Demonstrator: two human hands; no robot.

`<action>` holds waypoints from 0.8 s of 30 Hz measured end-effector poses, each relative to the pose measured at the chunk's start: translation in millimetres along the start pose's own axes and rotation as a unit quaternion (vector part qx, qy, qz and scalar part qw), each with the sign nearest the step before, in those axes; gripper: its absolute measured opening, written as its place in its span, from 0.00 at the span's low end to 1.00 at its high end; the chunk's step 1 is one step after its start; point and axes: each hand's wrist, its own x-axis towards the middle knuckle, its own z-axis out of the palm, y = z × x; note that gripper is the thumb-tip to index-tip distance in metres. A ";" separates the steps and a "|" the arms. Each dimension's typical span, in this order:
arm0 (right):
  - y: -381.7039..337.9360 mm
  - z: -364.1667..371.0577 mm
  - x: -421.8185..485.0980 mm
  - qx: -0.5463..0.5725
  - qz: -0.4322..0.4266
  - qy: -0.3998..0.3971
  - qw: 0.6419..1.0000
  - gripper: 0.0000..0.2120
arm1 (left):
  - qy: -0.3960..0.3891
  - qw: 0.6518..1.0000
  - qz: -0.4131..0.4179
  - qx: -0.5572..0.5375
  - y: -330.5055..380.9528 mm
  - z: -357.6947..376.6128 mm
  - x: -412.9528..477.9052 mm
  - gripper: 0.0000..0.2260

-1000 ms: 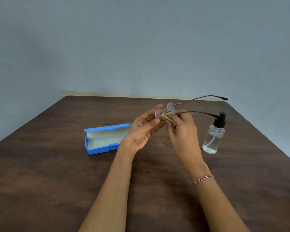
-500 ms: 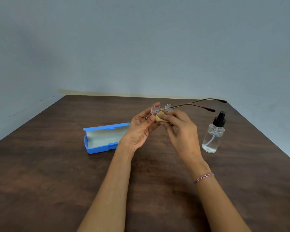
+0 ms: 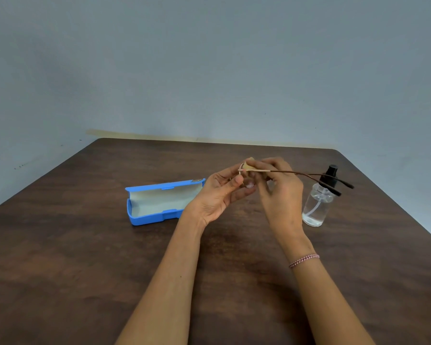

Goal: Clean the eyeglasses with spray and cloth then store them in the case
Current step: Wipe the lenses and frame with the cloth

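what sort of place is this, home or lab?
Likely a bare indoor recording setup, not a lived-in room: a dark brown wood-grain table against a plain blue-grey painted wall, with an open blue plastic eyeglass case and a clear spray bottle with black pump.

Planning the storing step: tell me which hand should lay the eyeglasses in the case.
Left, probably. The left hand holds the eyeglasses and sits beside the open blue case; the right hand pinches the cloth.
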 end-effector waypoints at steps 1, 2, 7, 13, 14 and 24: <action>-1.3 -0.3 0.3 0.014 -0.008 -0.004 1.000 0.16 | 0.000 1.000 -0.004 0.001 0.0 0.4 0.0 0.24; -2.5 -0.6 0.3 0.034 -0.021 -0.011 0.999 0.17 | 0.000 1.000 -0.006 0.001 0.2 0.2 -0.2 0.23; -3.0 -2.0 1.6 0.051 -0.028 -0.021 0.998 0.20 | -0.004 1.000 -0.006 0.003 0.6 -1.0 -0.6 0.22; -6.1 -2.0 1.1 0.052 0.013 -0.028 0.998 0.14 | 0.009 1.000 -0.002 0.006 0.8 0.1 0.0 0.23; -7.8 -1.9 1.1 0.089 0.032 -0.036 0.995 0.13 | 0.015 1.000 0.003 0.009 0.9 -0.8 0.4 0.22; -11.5 -6.2 4.1 0.438 0.233 -0.075 0.865 0.07 | 0.031 0.999 0.019 -0.022 -1.6 -5.7 6.2 0.27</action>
